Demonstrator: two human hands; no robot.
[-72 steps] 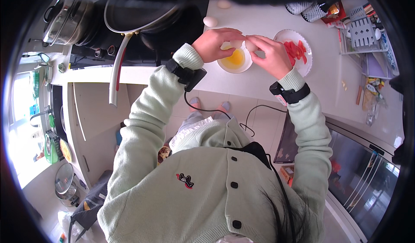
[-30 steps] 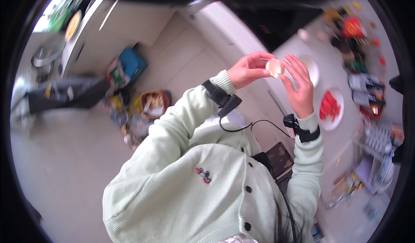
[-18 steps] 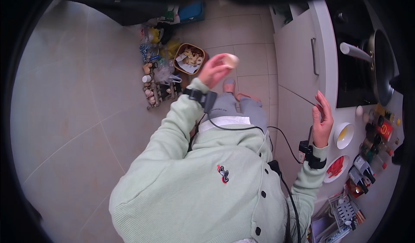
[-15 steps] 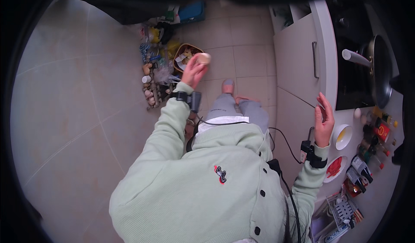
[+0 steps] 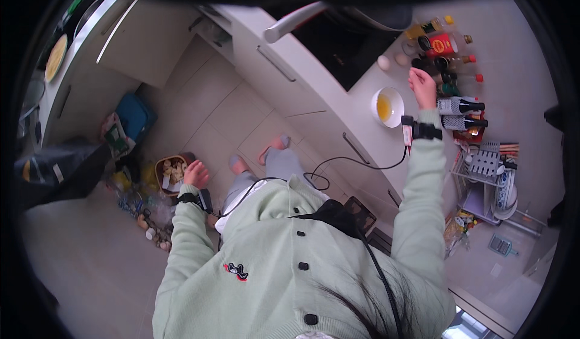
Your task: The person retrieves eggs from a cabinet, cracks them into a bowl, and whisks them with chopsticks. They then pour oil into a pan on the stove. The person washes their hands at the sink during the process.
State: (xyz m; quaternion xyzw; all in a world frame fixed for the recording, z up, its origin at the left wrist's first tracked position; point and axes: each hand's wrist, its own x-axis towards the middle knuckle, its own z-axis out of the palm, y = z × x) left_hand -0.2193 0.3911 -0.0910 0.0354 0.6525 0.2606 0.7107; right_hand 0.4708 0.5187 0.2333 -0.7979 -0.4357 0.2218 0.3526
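Eggs (image 5: 384, 63) between hob (image 5: 343, 52) and bottles (image 5: 429, 28); right hand (image 5: 423, 89) half-curled nearby, left hand (image 5: 195, 175) loosely spread by bin (image 5: 159, 173).

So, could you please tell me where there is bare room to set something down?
Bare: a narrow counter patch between the white bowl and black stovetop, and floor tiles between the feet and cabinets. Crowded: around the bottles and the floor bin.

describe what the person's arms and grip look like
The left grip and right grip are ungloved. Pale green knit sleeves reach the wrists, where black straps carry dark boxes with thin black cables attached.
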